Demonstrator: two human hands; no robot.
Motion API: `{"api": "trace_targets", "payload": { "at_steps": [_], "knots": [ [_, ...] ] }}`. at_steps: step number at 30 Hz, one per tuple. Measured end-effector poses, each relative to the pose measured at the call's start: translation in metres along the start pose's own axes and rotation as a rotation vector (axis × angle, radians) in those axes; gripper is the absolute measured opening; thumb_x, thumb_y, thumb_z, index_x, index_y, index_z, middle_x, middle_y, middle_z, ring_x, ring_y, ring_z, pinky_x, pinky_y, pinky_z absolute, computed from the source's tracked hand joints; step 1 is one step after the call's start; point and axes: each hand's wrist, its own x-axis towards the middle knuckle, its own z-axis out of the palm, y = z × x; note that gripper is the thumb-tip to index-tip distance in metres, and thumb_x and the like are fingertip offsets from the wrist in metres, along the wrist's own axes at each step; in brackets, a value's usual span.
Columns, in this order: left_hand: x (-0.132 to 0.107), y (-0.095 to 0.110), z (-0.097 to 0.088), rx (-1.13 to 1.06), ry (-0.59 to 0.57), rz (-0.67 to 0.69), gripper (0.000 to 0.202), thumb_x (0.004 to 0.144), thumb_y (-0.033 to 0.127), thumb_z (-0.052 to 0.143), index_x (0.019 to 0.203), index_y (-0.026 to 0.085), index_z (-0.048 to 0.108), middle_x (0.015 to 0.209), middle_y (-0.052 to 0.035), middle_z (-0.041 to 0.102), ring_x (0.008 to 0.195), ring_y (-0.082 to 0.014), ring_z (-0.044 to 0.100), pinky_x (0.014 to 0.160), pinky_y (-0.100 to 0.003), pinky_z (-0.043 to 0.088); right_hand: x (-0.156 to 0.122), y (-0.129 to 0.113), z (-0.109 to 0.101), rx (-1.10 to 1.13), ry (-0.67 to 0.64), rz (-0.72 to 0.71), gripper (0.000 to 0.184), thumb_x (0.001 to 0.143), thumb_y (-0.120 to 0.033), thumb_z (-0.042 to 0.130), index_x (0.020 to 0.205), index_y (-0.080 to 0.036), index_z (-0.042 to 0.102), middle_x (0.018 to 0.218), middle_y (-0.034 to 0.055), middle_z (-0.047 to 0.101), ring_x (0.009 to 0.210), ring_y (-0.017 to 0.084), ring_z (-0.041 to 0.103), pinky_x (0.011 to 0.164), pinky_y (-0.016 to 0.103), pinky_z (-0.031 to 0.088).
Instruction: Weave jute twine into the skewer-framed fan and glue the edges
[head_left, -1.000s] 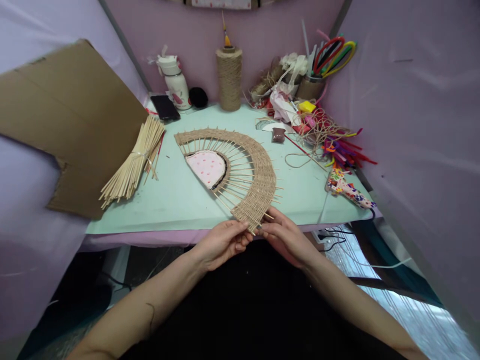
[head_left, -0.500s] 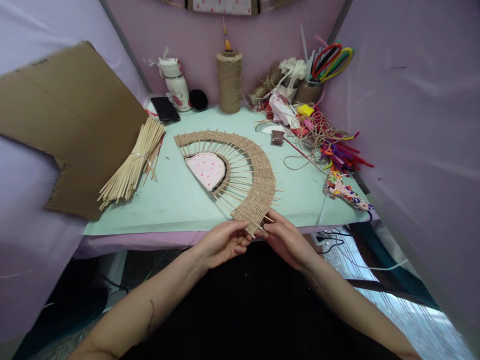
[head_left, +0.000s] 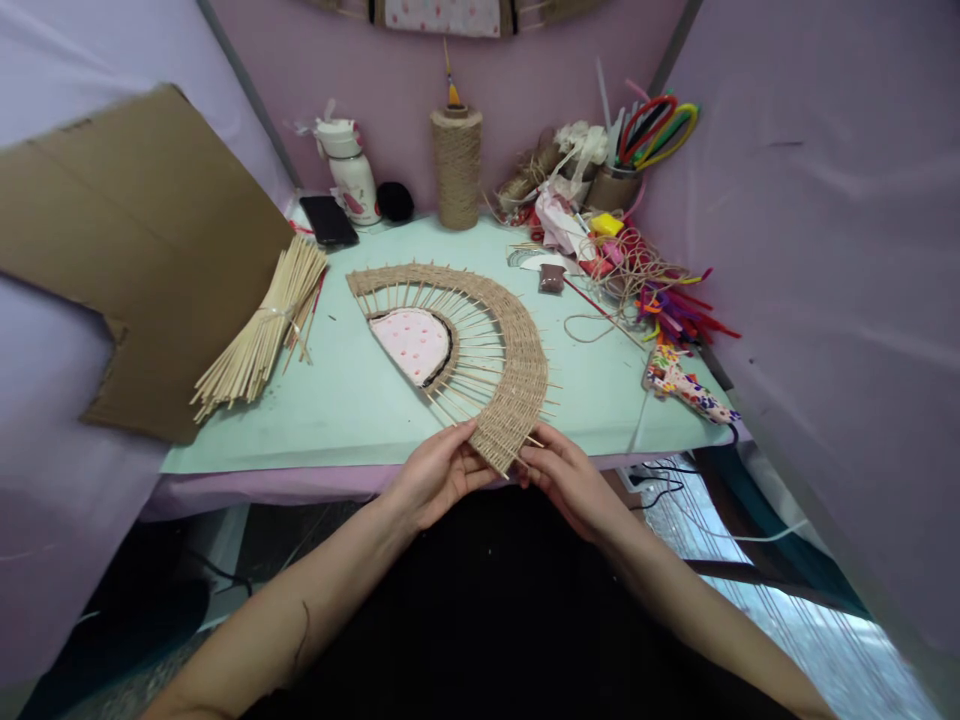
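A half-round fan of thin wooden sticks lies on the table, its wide outer band woven from jute twine. Pink spotted fabric with a dark edge covers its inner half-circle. My left hand grips the fan's near end from the left, thumb on the weave and fingers underneath. On the other side of that end, my right hand pinches the outer edge near the stick tips. Its fingertips are partly hidden beneath the band. This near end reaches just past the table's front edge.
Left lie a bundle of sticks and a cardboard sheet. Behind stand a bottle, a phone and a twine spool. Right are tangled twine, pipe cleaners, a scissors cup and a patterned glue gun.
My left thumb has slid up and left along the band's inner edge, and the left fingers have stretched out under the end. The fan has barely moved.
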Motion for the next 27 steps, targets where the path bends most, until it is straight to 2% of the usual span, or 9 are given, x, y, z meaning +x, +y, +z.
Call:
{"api": "trace_targets", "payload": {
  "at_steps": [3, 9, 11, 14, 17, 20, 22, 24, 27],
  "knots": [
    [0.000, -0.002, -0.001, -0.009, -0.018, 0.026, 0.017, 0.095, 0.021, 0.053, 0.103, 0.012, 0.065, 0.099, -0.0134, 0.074, 0.078, -0.0166, 0.072, 0.076, -0.029, 0.059, 0.002, 0.001, 0.003, -0.067, 0.040, -0.027, 0.026, 0.076, -0.029, 0.072, 0.100, -0.022, 0.067, 0.077, -0.0011, 0.063, 0.063, 0.012, 0.048, 0.057, 0.026, 0.038],
    [-0.003, -0.002, 0.000, -0.007, -0.071, 0.027, 0.018, 0.096, 0.021, 0.052, 0.098, 0.011, 0.067, 0.097, -0.0143, 0.074, 0.077, -0.0167, 0.071, 0.076, -0.030, 0.059, 0.003, 0.001, 0.008, 0.006, 0.069, -0.007, 0.019, 0.075, -0.029, 0.073, 0.091, -0.021, 0.066, 0.073, -0.0027, 0.061, 0.058, 0.010, 0.048, 0.052, 0.024, 0.038],
    [-0.005, -0.001, 0.000, -0.014, -0.079, 0.021, 0.019, 0.096, 0.021, 0.051, 0.098, 0.010, 0.067, 0.098, -0.0146, 0.075, 0.079, -0.0180, 0.072, 0.075, -0.031, 0.059, 0.005, 0.001, 0.008, 0.078, 0.066, 0.016, 0.022, 0.077, -0.034, 0.073, 0.095, -0.022, 0.066, 0.084, -0.0002, 0.066, 0.064, 0.012, 0.054, 0.054, 0.024, 0.041],
    [-0.007, 0.002, 0.000, -0.002, -0.075, 0.024, 0.019, 0.096, 0.020, 0.052, 0.098, 0.010, 0.068, 0.096, -0.0140, 0.075, 0.079, -0.0174, 0.072, 0.074, -0.029, 0.059, 0.009, 0.001, 0.008, 0.209, 0.075, 0.031, 0.026, 0.078, -0.039, 0.073, 0.098, -0.023, 0.067, 0.102, 0.0043, 0.072, 0.084, 0.019, 0.064, 0.065, 0.029, 0.050],
    [-0.009, 0.005, -0.002, 0.073, -0.104, 0.026, 0.021, 0.096, 0.023, 0.053, 0.097, 0.009, 0.069, 0.094, -0.0150, 0.075, 0.077, -0.0158, 0.071, 0.076, -0.028, 0.058, 0.013, -0.003, 0.009, 0.271, 0.084, 0.050, 0.026, 0.075, -0.039, 0.075, 0.095, -0.022, 0.069, 0.104, 0.0070, 0.074, 0.097, 0.025, 0.067, 0.078, 0.036, 0.053],
    [-0.012, 0.009, -0.010, 0.127, -0.138, -0.015, 0.030, 0.097, 0.031, 0.052, 0.099, 0.006, 0.068, 0.096, -0.0178, 0.075, 0.078, -0.0176, 0.072, 0.079, -0.030, 0.057, 0.015, -0.009, 0.010, 0.272, 0.121, 0.059, 0.028, 0.071, -0.034, 0.080, 0.093, -0.022, 0.071, 0.102, 0.0076, 0.075, 0.099, 0.027, 0.068, 0.083, 0.041, 0.055],
    [-0.013, 0.016, -0.019, 0.096, -0.114, -0.023, 0.038, 0.096, 0.041, 0.052, 0.103, 0.006, 0.066, 0.097, -0.0190, 0.074, 0.081, -0.0194, 0.073, 0.081, -0.031, 0.057, 0.016, -0.014, 0.009, 0.259, 0.164, 0.056, 0.029, 0.067, -0.031, 0.083, 0.092, -0.022, 0.072, 0.100, 0.0073, 0.076, 0.096, 0.027, 0.069, 0.082, 0.041, 0.057],
    [-0.012, 0.029, -0.030, 0.007, -0.064, 0.028, 0.043, 0.096, 0.046, 0.051, 0.107, 0.006, 0.063, 0.099, -0.0200, 0.073, 0.086, -0.0208, 0.073, 0.084, -0.031, 0.057, 0.016, -0.017, 0.007, 0.253, 0.202, 0.050, 0.028, 0.065, -0.030, 0.084, 0.089, -0.021, 0.072, 0.096, 0.0071, 0.077, 0.092, 0.027, 0.071, 0.079, 0.040, 0.059],
    [-0.002, 0.063, -0.040, -0.150, 0.001, 0.153, 0.043, 0.098, 0.042, 0.045, 0.112, 0.004, 0.059, 0.096, -0.0199, 0.073, 0.088, -0.0208, 0.073, 0.084, -0.029, 0.057, 0.017, -0.019, 0.000, 0.282, 0.226, 0.016, 0.025, 0.065, -0.024, 0.084, 0.087, -0.019, 0.073, 0.085, 0.0065, 0.077, 0.085, 0.025, 0.073, 0.075, 0.037, 0.062]
  ]
}}
